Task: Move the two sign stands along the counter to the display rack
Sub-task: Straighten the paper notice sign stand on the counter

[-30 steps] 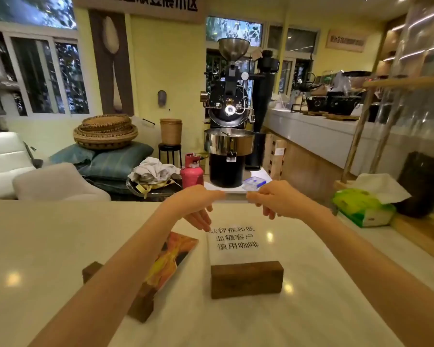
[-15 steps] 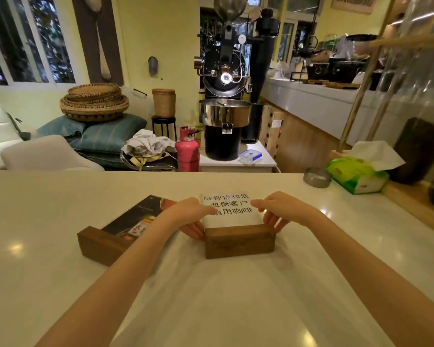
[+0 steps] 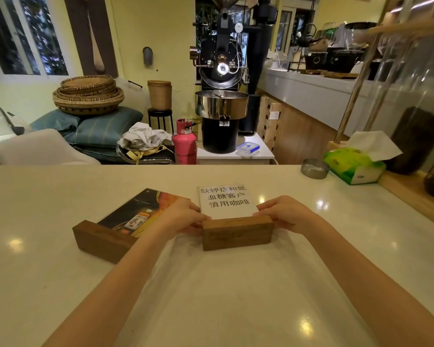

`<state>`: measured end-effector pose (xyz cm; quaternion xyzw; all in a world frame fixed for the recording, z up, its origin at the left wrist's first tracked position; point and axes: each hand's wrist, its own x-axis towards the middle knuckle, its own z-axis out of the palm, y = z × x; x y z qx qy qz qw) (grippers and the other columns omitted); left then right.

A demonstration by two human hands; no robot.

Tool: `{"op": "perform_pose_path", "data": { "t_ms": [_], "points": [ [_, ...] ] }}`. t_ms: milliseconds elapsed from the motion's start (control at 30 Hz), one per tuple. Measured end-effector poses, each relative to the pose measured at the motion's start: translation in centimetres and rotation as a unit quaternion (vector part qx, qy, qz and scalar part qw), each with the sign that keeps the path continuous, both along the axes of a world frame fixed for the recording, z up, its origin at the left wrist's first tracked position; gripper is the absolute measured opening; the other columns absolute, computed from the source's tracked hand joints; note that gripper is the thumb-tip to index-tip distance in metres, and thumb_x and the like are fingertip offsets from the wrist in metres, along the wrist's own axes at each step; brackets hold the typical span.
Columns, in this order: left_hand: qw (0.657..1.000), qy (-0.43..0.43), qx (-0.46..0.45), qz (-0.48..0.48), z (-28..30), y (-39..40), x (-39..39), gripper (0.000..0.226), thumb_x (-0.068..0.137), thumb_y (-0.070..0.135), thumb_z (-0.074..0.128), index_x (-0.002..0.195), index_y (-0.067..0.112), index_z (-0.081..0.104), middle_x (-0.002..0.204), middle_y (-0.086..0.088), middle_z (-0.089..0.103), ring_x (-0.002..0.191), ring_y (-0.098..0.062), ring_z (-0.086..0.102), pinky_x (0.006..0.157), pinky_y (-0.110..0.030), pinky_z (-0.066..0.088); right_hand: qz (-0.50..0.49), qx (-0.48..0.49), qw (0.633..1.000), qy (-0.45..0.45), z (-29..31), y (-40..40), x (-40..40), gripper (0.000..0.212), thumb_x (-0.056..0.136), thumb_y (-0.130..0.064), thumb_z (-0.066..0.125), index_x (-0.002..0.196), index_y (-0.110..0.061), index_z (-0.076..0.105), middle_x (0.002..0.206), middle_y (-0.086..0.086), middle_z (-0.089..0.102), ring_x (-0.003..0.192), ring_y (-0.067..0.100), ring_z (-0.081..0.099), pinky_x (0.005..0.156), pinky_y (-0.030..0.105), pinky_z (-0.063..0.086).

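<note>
Two sign stands rest on the pale counter (image 3: 211, 296). The white text sign stand (image 3: 236, 232), a clear panel with black characters in a wooden block, sits at the centre. My left hand (image 3: 183, 216) grips the block's left end and my right hand (image 3: 285, 212) grips its right end. The picture sign stand (image 3: 103, 236), a bottle poster in a longer wooden block, stands just left of it, angled, partly hidden behind my left forearm. The wooden display rack (image 3: 411, 194) runs along the counter's right side.
A green tissue pack (image 3: 356, 166) and a small metal ashtray (image 3: 314, 168) sit at the counter's far right, by the rack's slanted poles. Beyond the counter's far edge stand a coffee roaster (image 3: 221, 101), a red gas cylinder (image 3: 185, 142), baskets and cushions.
Both hands dropped from the top edge of the text panel to the ends of its wooden block. The view tilted down and drew closer to the stands.
</note>
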<state>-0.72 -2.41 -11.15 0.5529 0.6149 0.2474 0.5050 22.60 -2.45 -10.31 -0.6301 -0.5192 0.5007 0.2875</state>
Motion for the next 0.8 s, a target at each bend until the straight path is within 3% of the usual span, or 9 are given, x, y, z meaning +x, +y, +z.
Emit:
{"op": "perform_pose_path", "data": {
  "t_ms": [100,200,367,500,700,800],
  "points": [
    [1.000,-0.022,-0.004,0.001,0.2,-0.3,0.0,0.032,0.077,0.005,0.067,0.107,-0.006,0.062,0.113,-0.017,0.068,0.082,-0.022,0.069,0.062,-0.025,0.060,0.005,0.007,1.000,-0.006,-0.1,0.1,0.0,0.014,0.073,-0.006,0.072,0.087,-0.009,0.069,0.070,-0.002,0.065,0.061,0.008,0.061,0.050,0.016,0.052],
    [0.999,-0.034,-0.002,0.000,0.3,-0.3,-0.1,0.040,0.075,0.004,0.070,0.112,-0.005,0.059,0.114,-0.019,0.068,0.081,-0.022,0.069,0.065,-0.027,0.060,0.006,0.024,1.000,-0.008,-0.1,0.0,-0.2,0.013,0.074,-0.007,0.072,0.073,-0.018,0.065,0.070,-0.003,0.065,0.062,0.009,0.060,0.049,0.015,0.050],
    [0.999,-0.013,0.034,0.014,0.6,-0.4,0.0,0.059,0.073,0.007,0.072,0.126,-0.001,0.047,0.099,-0.012,0.068,0.083,-0.023,0.068,0.074,-0.033,0.059,-0.001,0.058,0.998,-0.012,0.0,-0.1,-0.3,0.028,0.070,-0.008,0.074,0.095,-0.014,0.061,0.080,-0.001,0.065,0.073,0.012,0.061,0.055,0.020,0.049],
    [0.997,-0.020,0.077,0.019,1.3,-0.7,0.4,0.064,0.073,0.001,0.070,0.131,0.002,0.042,0.096,-0.011,0.062,0.077,-0.018,0.064,0.054,-0.021,0.057,-0.005,0.102,0.995,-0.006,0.5,-0.4,-0.4,0.032,0.072,-0.007,0.073,0.098,-0.016,0.056,0.077,-0.004,0.064,0.070,0.010,0.062,0.053,0.018,0.050],
    [0.984,0.035,0.174,0.025,1.5,-0.9,0.7,0.064,0.072,0.005,0.073,0.129,0.007,0.045,0.083,-0.002,0.057,0.081,-0.022,0.063,0.052,-0.020,0.058,-0.030,0.164,0.986,0.005,0.4,-0.9,-0.4,0.038,0.071,-0.006,0.073,0.104,-0.015,0.056,0.080,0.000,0.064,0.069,0.012,0.064,0.051,0.018,0.052],
    [0.975,0.051,0.217,0.024,1.6,-1.1,0.9,0.061,0.071,0.008,0.074,0.126,0.010,0.047,0.081,0.000,0.057,0.080,-0.021,0.063,0.062,-0.030,0.060,-0.045,0.192,0.980,0.012,0.3,-1.3,-0.4,0.039,0.071,-0.006,0.073,0.105,-0.015,0.055,0.080,0.000,0.065,0.069,0.013,0.064,0.051,0.018,0.053]
  ]
}}
